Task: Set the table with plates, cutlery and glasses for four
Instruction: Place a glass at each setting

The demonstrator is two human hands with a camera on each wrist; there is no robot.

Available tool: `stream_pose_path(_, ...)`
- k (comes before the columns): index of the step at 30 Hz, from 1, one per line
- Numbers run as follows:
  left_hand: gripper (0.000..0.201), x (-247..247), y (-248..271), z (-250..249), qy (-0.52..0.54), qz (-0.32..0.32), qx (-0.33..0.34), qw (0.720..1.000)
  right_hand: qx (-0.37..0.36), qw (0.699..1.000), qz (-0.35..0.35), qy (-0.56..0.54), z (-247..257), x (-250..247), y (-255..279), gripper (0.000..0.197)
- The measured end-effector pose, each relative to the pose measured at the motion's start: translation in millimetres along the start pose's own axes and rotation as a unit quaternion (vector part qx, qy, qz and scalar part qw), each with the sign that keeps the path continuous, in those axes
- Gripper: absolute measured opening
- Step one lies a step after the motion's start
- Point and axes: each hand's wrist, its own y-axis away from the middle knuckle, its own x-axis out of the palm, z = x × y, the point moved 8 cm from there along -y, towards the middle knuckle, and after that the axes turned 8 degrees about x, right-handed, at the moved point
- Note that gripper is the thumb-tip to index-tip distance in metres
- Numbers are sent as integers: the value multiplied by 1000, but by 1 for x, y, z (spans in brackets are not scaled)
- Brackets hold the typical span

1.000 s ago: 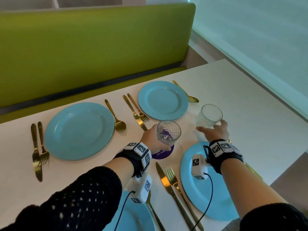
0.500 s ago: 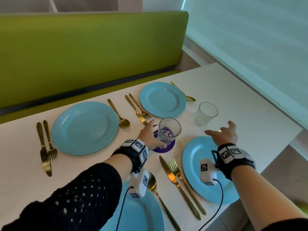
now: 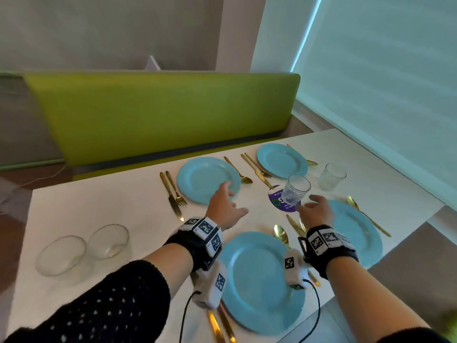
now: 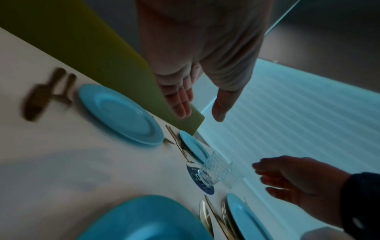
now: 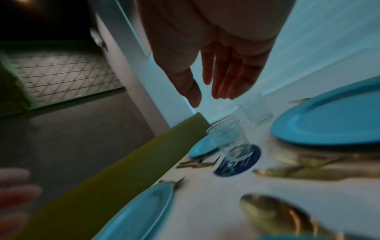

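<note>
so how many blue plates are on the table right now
4. Far row: one left, one right. Near row: one between the wrists, one behind the right hand. None appears hidden.

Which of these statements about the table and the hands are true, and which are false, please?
1. Four blue plates lie on the table. True.
2. The left hand grips the textured glass. False: it is open and holds nothing.
3. The textured glass stands on a purple coaster. True.
4. Two clear bowls sit stacked on a plate. False: they sit side by side on the table.
5. The right hand holds nothing. True.
</note>
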Motion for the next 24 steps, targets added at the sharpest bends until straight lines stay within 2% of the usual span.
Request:
stream_pose_path(3, 73, -60, 35, 6, -13, -66, 20, 998, -36, 997, 53, 34, 22, 44, 58, 40)
stream_pose_path(6, 54, -129, 65, 18, -15, -173, 22, 985, -81, 988, 109, 71, 45, 92, 112, 33)
stream_pose_path(11, 38, -245, 115, 60, -24, -346, -25, 938, -127, 955, 228, 143, 62, 174, 189, 33)
stream_pose_path(15, 34, -311, 161, 101, -34, -450, -80, 889, -133, 920, 316, 187, 57, 226, 236, 45)
stream_pose_path(16, 33, -320, 170, 113, -37, -455, -98, 884, -133, 912, 334, 197, 55, 236, 246, 49)
stream_pose_path(18, 35, -328, 179, 143, -36, -422, -145, 894, -132, 898, 365, 209, 54, 253, 261, 59)
stream_pose_path(21, 47, -324, 186, 193, -24, -336, -217, 916, -135, 886, 392, 209, 53, 273, 277, 73)
stream_pose_path(24, 64, -302, 195, 236, -33, -221, -300, 927, -145, 880, 401, 208, 49, 288, 285, 83)
